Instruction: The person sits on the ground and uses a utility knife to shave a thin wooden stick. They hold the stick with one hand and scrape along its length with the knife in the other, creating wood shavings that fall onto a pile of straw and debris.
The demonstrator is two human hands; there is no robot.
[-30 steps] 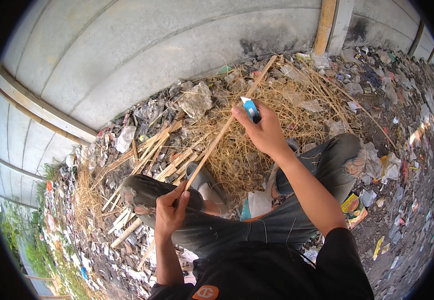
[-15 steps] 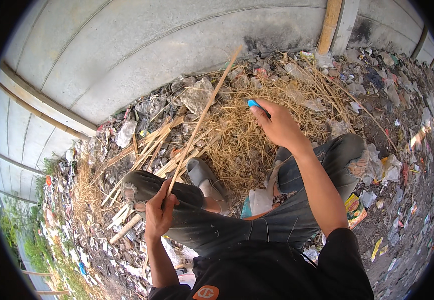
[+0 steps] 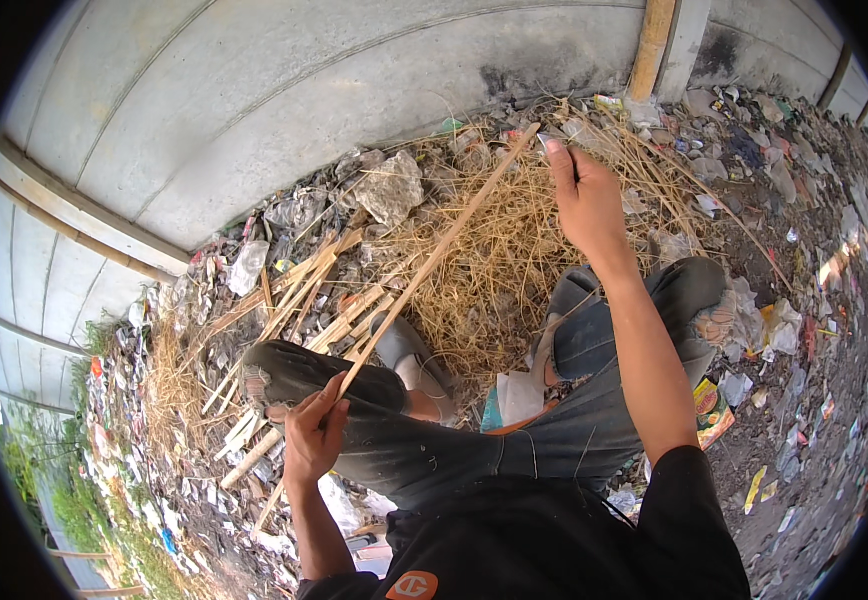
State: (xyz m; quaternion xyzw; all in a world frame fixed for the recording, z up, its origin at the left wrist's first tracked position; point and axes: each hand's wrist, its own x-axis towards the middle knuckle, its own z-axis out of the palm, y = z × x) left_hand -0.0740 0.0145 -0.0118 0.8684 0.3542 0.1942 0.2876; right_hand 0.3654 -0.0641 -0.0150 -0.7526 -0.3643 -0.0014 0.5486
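Observation:
My left hand (image 3: 316, 432), by my left knee, is closed around a long, thin bamboo strip (image 3: 436, 258). The strip slants up and away to the right, and its lower end shows below my wrist. At its far tip, my right hand (image 3: 591, 208) is closed with the thumb stretched along a small cutter knife (image 3: 546, 141). Only a pale, shiny bit of the cutter shows beside the thumb; its blue body is hidden in my fingers. Whether the cutter touches the strip, I cannot tell.
Curly bamboo shavings (image 3: 494, 280) lie heaped between my feet and beyond. Split bamboo pieces (image 3: 299, 290) are piled left of my left shoe (image 3: 401, 345). Plastic litter covers the ground. A concrete wall (image 3: 354, 100) with a bamboo post (image 3: 653, 50) stands behind.
My right hand has moved up and right to the strip's far end, with the cutter turned. The strip's tip has swung right and lower; my left hand still grips it.

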